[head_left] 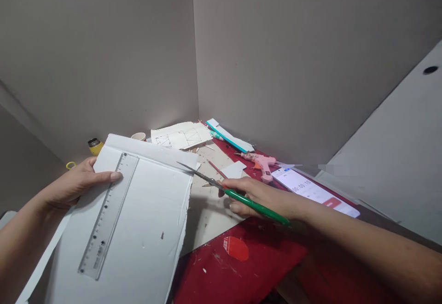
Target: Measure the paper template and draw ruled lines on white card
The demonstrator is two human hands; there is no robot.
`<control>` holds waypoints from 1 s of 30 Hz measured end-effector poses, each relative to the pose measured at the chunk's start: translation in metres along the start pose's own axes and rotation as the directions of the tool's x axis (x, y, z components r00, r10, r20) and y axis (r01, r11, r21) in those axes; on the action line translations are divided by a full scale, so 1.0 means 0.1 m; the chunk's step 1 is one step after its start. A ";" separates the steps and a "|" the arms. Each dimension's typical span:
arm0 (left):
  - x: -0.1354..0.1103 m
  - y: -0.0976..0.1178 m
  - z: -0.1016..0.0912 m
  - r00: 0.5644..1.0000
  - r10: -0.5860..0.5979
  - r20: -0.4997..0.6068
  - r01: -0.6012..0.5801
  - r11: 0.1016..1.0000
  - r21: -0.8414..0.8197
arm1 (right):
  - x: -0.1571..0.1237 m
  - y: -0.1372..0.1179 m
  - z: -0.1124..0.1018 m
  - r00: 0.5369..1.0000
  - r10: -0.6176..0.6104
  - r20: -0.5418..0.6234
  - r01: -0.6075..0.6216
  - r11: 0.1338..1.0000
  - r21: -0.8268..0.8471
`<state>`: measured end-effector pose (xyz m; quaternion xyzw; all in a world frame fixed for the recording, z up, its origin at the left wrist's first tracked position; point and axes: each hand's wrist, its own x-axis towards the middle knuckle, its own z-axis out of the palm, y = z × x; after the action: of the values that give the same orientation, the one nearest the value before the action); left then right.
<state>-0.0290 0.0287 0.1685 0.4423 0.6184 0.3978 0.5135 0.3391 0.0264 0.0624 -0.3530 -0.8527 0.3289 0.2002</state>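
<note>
My left hand (81, 179) grips the left edge of a large white board (148, 212), its thumb pressing a clear ruler (108, 216) flat on the surface. The board is tilted toward me, with a fold or crease near its far edge and a ragged right side. Green-handled scissors (255, 206) are in my right hand (252, 195), fingers wrapped round the handles. Their blades reach over the board's upper right corner, close to the crease. Whether the blades are cutting into the board cannot be made out. A pencil (216, 168) lies just beyond the scissors.
A pink glue gun (260, 163) and a phone (314, 193) showing a timer lie at right. Behind the board are a drawn-on sheet (181, 136), a paper cup (138, 136) and a yellow bottle (95, 146). A red scrap (236, 248) lies in front. Grey partitions (103, 64) enclose the back.
</note>
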 end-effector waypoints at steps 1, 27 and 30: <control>0.01 0.00 -0.01 1.000 0.007 0.001 -0.007 1.000 0.016 | 0.00 0.01 0.01 1.000 -0.005 0.006 0.005 1.000 0.007; 0.10 -0.06 -0.15 0.976 -0.079 0.201 0.035 0.976 0.214 | -0.07 0.15 0.02 0.999 0.029 0.018 -0.030 0.997 0.076; 0.09 -0.07 -0.14 0.981 -0.069 0.182 0.029 0.976 0.216 | -0.06 0.10 0.00 0.999 0.015 0.037 -0.018 0.997 0.080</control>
<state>-0.0449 0.0351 0.1617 0.5149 0.6166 0.2729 0.5293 0.3476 0.0276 0.0544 -0.3457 -0.8393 0.3711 0.1960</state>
